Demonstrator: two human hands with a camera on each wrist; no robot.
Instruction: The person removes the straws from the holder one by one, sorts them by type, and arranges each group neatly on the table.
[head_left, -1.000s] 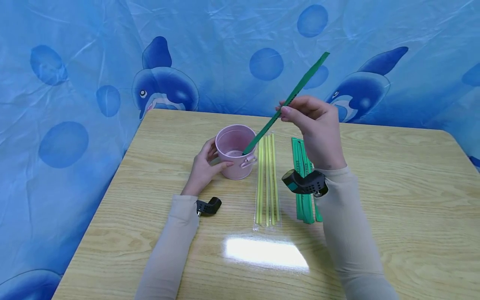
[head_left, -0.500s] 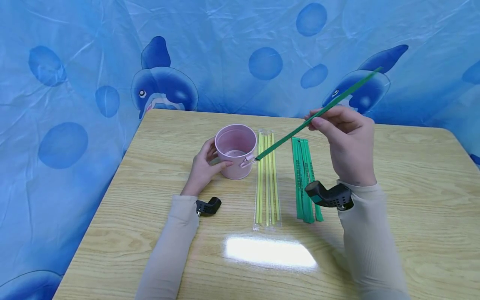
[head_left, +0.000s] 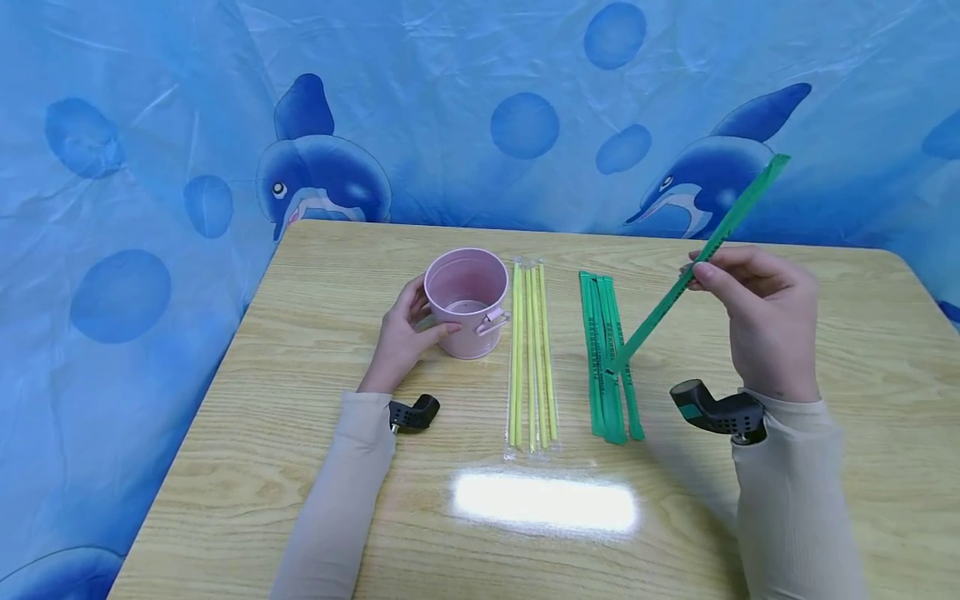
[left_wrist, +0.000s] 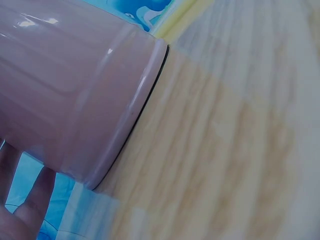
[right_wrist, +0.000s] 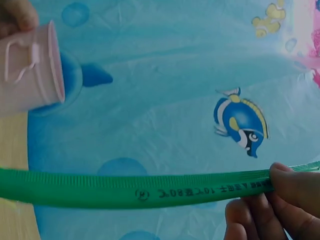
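Note:
My left hand (head_left: pixel 396 346) holds a small pink metal bucket (head_left: pixel 474 340) at its left side, thumb across the front and fingers behind. The bucket stands upright on the table, with no straw showing inside. In the left wrist view its pink wall (left_wrist: pixel 75 90) fills the upper left. My right hand (head_left: pixel 776 321) pinches a green-wrapped straw (head_left: pixel 663 307) around its middle. Its lower end overlaps several green-wrapped straws (head_left: pixel 613 412) on the table in the head view. Printed lettering shows on the held sleeve (right_wrist: pixel 100 192) in the right wrist view.
Several yellow straws (head_left: pixel 532 358) in clear wrappers lie side by side between the bucket and the green ones. The wooden table (head_left: pixel 247 467) ends at a blue sheet (head_left: pixel 442 100) with dolphins, behind and to the left. A bright reflection shines near the front.
My right hand has moved right and nearer, carrying the green-wrapped straw out of the bucket and over to the green pile. My left hand and the bucket stay in place.

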